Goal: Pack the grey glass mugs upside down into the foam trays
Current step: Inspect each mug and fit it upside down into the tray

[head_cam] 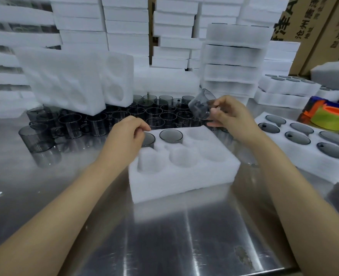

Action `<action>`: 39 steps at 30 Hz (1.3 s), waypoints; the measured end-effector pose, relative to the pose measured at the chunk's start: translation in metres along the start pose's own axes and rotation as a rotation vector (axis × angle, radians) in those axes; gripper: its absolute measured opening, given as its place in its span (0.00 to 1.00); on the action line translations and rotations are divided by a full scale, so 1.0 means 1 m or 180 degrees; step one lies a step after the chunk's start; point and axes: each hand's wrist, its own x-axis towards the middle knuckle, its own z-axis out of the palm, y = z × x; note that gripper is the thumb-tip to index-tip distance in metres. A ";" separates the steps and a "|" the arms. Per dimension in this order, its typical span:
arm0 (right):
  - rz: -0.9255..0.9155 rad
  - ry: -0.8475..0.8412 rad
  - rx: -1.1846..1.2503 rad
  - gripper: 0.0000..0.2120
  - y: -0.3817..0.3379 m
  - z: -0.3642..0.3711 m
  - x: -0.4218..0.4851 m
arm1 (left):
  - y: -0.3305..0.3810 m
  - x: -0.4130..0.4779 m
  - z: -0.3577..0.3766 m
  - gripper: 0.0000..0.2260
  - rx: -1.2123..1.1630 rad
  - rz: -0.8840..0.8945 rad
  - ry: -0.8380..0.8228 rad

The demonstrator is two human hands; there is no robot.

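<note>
A white foam tray (184, 176) with six round pockets lies in front of me on the steel table. Two grey glass mugs sit upside down in its far row: one (171, 136) in the middle pocket, one (149, 139) in the far left pocket, partly hidden by my left hand (125, 136). That hand hovers over the left mug with fingers curled; whether it grips the mug is unclear. My right hand (231, 116) holds a tilted grey mug (201, 106) in the air above the tray's far right corner.
Many loose grey mugs (97, 124) stand behind the tray. A filled foam tray (304, 150) lies at the right, more filled trays (284, 90) behind it. Foam stacks (234, 56), cardboard boxes and a colourful tape dispenser (328, 114) ring the table.
</note>
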 end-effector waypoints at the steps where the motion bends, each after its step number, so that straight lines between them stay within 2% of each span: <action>1: -0.0091 -0.0100 0.0005 0.09 -0.001 0.001 -0.001 | 0.000 0.000 0.000 0.12 -0.0001 -0.0009 0.0000; 7: -0.0164 -0.0580 -0.0016 0.10 -0.004 0.004 -0.005 | -0.002 0.001 0.001 0.13 0.0039 0.0016 -0.0015; 10: 0.0018 -0.0946 -0.0422 0.10 -0.006 0.003 -0.005 | -0.002 0.001 0.001 0.13 0.0062 0.0042 -0.0002; 13: 0.0225 -0.0973 -0.0447 0.03 -0.009 0.007 -0.008 | -0.002 0.001 0.001 0.12 0.0082 0.0071 0.0004; 16: 0.0076 -0.0703 -0.0738 0.13 -0.011 0.015 -0.011 | -0.001 0.000 0.001 0.12 0.0073 0.0075 0.0013; 19: -0.0011 -0.0587 -0.0630 0.13 -0.009 0.017 -0.011 | -0.002 0.000 0.001 0.12 0.0070 0.0072 0.0011; 23: -0.0231 -0.0511 -0.0448 0.27 -0.013 0.012 -0.013 | -0.003 0.001 0.001 0.12 0.0073 0.0082 0.0015; 27: -0.0107 -0.0798 -0.0795 0.28 -0.015 0.008 -0.014 | -0.002 0.001 0.001 0.13 0.0037 0.0081 0.0032; 32: 0.0175 -0.1039 -0.0621 0.28 -0.012 -0.001 -0.013 | -0.004 0.001 0.002 0.13 0.0015 0.0073 0.0017; 39: 0.0341 -0.1565 -0.1450 0.27 -0.010 -0.006 -0.012 | -0.005 0.001 0.002 0.13 0.0027 0.0103 0.0032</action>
